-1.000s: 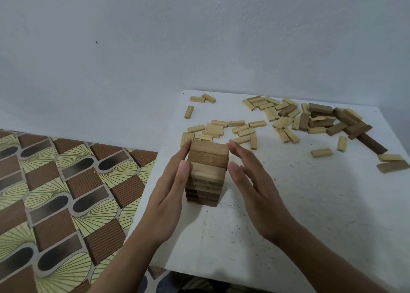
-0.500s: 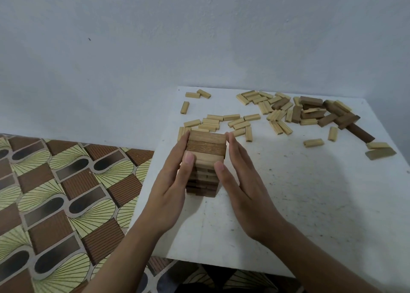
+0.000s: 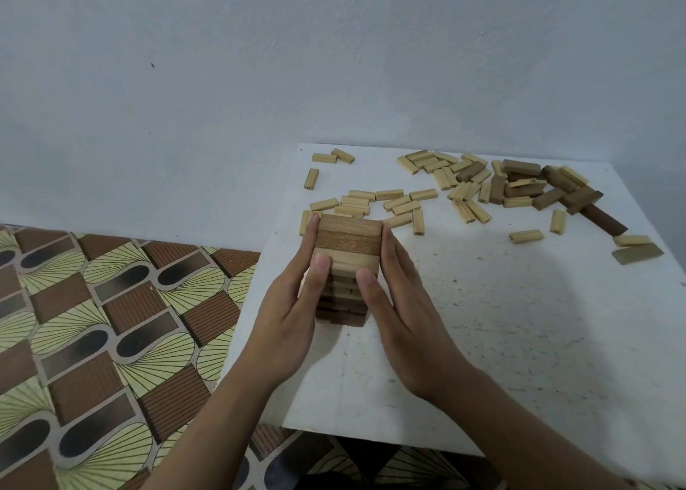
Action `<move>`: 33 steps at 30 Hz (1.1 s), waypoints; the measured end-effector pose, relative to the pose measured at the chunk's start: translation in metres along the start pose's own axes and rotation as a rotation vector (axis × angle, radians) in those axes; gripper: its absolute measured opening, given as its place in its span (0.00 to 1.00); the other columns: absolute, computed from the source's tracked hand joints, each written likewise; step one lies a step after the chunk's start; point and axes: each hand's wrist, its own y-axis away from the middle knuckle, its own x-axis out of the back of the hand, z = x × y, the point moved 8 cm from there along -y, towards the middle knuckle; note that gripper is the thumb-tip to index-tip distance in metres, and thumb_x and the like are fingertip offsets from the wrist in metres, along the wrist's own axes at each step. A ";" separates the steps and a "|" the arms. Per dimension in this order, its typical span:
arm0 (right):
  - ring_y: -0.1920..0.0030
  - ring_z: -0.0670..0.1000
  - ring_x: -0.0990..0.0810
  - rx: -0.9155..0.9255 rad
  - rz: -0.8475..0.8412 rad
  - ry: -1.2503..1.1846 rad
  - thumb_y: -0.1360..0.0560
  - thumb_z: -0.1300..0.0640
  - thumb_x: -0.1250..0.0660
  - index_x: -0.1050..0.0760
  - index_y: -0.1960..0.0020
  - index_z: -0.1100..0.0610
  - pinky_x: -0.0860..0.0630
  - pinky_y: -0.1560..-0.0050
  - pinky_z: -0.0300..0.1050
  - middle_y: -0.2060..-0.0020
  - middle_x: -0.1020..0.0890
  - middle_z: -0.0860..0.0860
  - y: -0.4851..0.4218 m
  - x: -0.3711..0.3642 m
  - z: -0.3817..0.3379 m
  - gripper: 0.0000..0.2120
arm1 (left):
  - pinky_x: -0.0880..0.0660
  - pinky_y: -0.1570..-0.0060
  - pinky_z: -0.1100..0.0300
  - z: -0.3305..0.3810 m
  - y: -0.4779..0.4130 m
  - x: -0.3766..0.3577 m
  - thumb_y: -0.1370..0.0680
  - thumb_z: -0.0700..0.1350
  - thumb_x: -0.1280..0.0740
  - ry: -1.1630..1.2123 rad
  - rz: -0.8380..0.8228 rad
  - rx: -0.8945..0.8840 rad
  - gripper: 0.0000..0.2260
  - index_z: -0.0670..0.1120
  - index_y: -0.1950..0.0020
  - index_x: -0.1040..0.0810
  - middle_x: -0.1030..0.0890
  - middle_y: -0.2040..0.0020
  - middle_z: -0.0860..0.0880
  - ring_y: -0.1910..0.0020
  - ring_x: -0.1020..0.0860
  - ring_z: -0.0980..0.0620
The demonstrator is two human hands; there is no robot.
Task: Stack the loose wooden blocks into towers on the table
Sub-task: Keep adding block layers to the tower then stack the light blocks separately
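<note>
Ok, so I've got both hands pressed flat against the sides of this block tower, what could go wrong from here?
1. Uneven pressure: the left hand and right hand press the tower from opposite sides. Pushing harder on one side could shift the upper layers or tip it.
2. Loose blocks lie just behind the tower, by your fingertips. Pulling your hands away carelessly could knock them or the tower.
</note>
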 end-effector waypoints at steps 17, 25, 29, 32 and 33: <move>0.25 0.30 0.60 0.015 -0.015 0.056 0.18 0.39 0.52 0.67 0.23 0.38 0.56 0.33 0.21 0.22 0.57 0.33 -0.002 0.003 0.000 0.31 | 0.31 0.37 0.72 -0.001 -0.002 0.002 0.17 0.52 0.44 0.008 0.010 -0.016 0.25 0.55 0.19 0.41 0.27 0.28 0.62 0.31 0.29 0.66; 0.26 0.30 0.44 0.021 0.091 -0.158 0.19 0.36 0.52 0.47 0.19 0.43 0.42 0.28 0.31 0.24 0.41 0.33 -0.007 0.020 0.004 0.30 | 0.34 0.32 0.71 0.004 0.001 0.013 0.18 0.62 0.46 0.040 0.034 -0.021 0.25 0.58 0.21 0.39 0.30 0.28 0.69 0.27 0.34 0.67; 0.29 0.36 0.32 0.005 0.177 -0.290 0.19 0.40 0.50 0.29 0.28 0.46 0.35 0.26 0.50 0.31 0.26 0.38 -0.021 0.040 0.008 0.24 | 0.30 0.33 0.60 0.003 -0.004 0.029 0.25 0.61 0.31 -0.010 -0.018 -0.033 0.34 0.61 0.21 0.38 0.28 0.28 0.64 0.27 0.32 0.62; 0.33 0.40 0.26 0.035 0.181 -0.364 0.15 0.47 0.48 0.22 0.36 0.50 0.32 0.28 0.58 0.38 0.19 0.40 -0.034 0.049 0.005 0.18 | 0.31 0.31 0.49 0.004 -0.011 0.037 0.32 0.62 0.24 -0.163 -0.047 -0.067 0.43 0.63 0.21 0.40 0.28 0.27 0.62 0.26 0.33 0.61; 0.33 0.41 0.25 0.033 0.171 -0.381 0.15 0.49 0.47 0.22 0.37 0.51 0.32 0.29 0.60 0.39 0.18 0.41 -0.038 0.050 0.004 0.17 | 0.31 0.30 0.47 0.006 -0.014 0.037 0.34 0.62 0.23 -0.188 -0.056 -0.067 0.45 0.63 0.21 0.41 0.28 0.28 0.62 0.26 0.33 0.61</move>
